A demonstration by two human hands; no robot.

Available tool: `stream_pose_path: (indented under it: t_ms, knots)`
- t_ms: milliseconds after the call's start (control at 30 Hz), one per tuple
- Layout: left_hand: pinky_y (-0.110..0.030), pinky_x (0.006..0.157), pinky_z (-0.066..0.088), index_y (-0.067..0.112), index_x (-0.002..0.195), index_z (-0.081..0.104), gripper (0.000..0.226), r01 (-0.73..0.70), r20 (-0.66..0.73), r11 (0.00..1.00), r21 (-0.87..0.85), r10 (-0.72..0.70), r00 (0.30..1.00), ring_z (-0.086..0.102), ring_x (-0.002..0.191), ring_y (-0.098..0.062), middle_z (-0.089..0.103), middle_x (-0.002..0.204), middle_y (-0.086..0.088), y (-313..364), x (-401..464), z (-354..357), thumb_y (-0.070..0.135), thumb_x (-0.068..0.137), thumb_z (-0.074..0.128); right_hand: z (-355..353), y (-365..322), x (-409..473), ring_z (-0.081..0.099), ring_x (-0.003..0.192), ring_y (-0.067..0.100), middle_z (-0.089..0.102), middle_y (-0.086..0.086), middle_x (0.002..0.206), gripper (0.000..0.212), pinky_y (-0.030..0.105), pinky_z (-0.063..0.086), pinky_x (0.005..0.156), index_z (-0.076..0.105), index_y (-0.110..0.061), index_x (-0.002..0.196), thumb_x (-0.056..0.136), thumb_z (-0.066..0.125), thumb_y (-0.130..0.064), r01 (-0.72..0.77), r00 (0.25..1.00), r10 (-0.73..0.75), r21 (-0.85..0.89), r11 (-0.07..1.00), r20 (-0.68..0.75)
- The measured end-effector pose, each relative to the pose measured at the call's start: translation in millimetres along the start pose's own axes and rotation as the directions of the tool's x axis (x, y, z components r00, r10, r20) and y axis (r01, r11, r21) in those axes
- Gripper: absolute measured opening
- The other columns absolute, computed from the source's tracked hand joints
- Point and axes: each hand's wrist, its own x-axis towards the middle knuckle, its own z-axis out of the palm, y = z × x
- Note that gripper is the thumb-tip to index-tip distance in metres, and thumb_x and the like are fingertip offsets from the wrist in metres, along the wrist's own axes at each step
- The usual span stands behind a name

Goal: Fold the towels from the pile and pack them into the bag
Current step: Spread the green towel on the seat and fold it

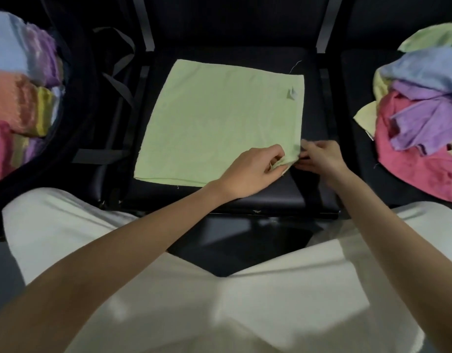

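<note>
Hands, both ours, left (255, 169) and right (319, 156), pinch one flat pale green square towel's (214, 121) near right corner on the black table (270, 194).

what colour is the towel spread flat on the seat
Light green, with a small pale tag near its far right corner; the head view shows it best.

A row of black padded seats (265, 200) with grey metal back struts (327, 24) stands in dim light, above a dark glossy floor (245, 240).
</note>
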Motion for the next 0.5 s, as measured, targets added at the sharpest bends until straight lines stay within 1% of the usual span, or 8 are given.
stream_pose_path:
  t_ms: [67,133,167,233,333,367,433,500]
  knots:
    - [-0.029,0.055,0.038,0.017,0.082,0.052,0.013,0.040,0.027,0.996,-0.076,-0.038,0.999,0.042,0.052,-0.011,0.046,0.056,0.012,2.9,-2.8,-5.2,0.020,0.090,0.061,5.7,-18.4,26.8,0.064,0.052,0.014,0.061,0.010,0.073,0.021,0.023,0.053,0.046,0.058,0.001,0.089,0.094,0.055,-0.020,0.013,0.999,-0.014,-0.003,1.000,-0.038]
    - [-0.024,0.052,0.034,0.016,0.076,0.051,0.016,0.095,0.066,0.980,-0.172,-0.085,0.994,0.038,0.049,-0.006,0.044,0.054,0.012,4.6,-5.7,-9.4,0.013,0.086,0.063,9.8,-37.7,54.1,0.065,0.059,0.016,0.062,0.011,0.078,0.022,0.022,0.051,0.044,0.052,0.001,0.102,0.093,0.056,-0.018,0.033,0.996,-0.034,-0.015,0.999,-0.088]
    - [-0.020,0.051,0.031,0.014,0.073,0.052,0.016,0.121,0.085,0.968,-0.218,-0.105,0.991,0.037,0.049,-0.005,0.043,0.054,0.012,5.3,-6.9,-10.8,0.009,0.083,0.063,11.0,-45.4,69.1,0.064,0.063,0.017,0.062,0.010,0.080,0.022,0.024,0.052,0.045,0.049,0.000,0.104,0.092,0.056,-0.017,0.040,0.993,-0.042,-0.021,0.999,-0.107]
    - [-0.011,0.052,0.028,0.007,0.068,0.053,0.015,0.172,0.130,0.943,-0.284,-0.140,0.982,0.036,0.049,-0.003,0.040,0.055,0.011,5.6,-8.6,-12.5,0.001,0.077,0.062,13.3,-58.1,90.7,0.065,0.071,0.019,0.062,0.010,0.085,0.020,0.029,0.056,0.051,0.044,-0.005,0.100,0.090,0.059,-0.014,0.050,0.989,-0.056,-0.043,0.998,-0.140]
    - [-0.013,0.051,0.024,-0.006,0.065,0.049,0.015,0.235,0.180,0.904,-0.356,-0.180,0.967,0.029,0.049,-0.004,0.034,0.055,0.005,3.4,-9.8,-9.5,-0.001,0.074,0.060,15.8,-67.1,110.3,0.066,0.087,0.022,0.063,0.011,0.100,0.025,0.036,0.060,0.066,0.045,-0.010,0.089,0.080,0.069,-0.012,0.054,0.978,-0.074,-0.107,0.993,-0.193]
    - [-0.015,0.051,0.022,-0.008,0.065,0.047,0.017,0.251,0.188,0.891,-0.378,-0.192,0.963,0.027,0.050,-0.005,0.033,0.057,0.002,3.3,-9.6,-7.5,0.002,0.072,0.059,16.9,-69.2,111.7,0.065,0.086,0.020,0.061,0.009,0.098,0.029,0.035,0.060,0.066,0.044,-0.011,0.086,0.078,0.072,-0.011,0.052,0.978,-0.076,-0.123,0.991,-0.196]
    - [-0.017,0.051,0.024,-0.010,0.066,0.044,0.024,0.284,0.201,0.864,-0.416,-0.218,0.955,0.030,0.056,-0.012,0.033,0.062,-0.007,4.3,-8.1,-3.6,0.011,0.067,0.056,18.4,-73.2,111.7,0.059,0.074,0.014,0.055,0.002,0.084,0.034,0.027,0.056,0.058,0.041,-0.014,0.077,0.077,0.075,-0.009,0.061,0.977,-0.094,-0.174,0.983,-0.192]
    - [-0.018,0.052,0.030,-0.010,0.065,0.042,0.024,0.337,0.245,0.827,-0.451,-0.248,0.937,0.032,0.060,-0.017,0.035,0.065,-0.008,7.0,-5.4,-1.3,0.010,0.067,0.056,16.7,-75.6,113.1,0.055,0.066,0.011,0.051,-0.001,0.073,0.035,0.023,0.052,0.057,0.041,-0.015,0.069,0.077,0.075,-0.008,0.074,0.967,-0.123,-0.215,0.974,-0.223]
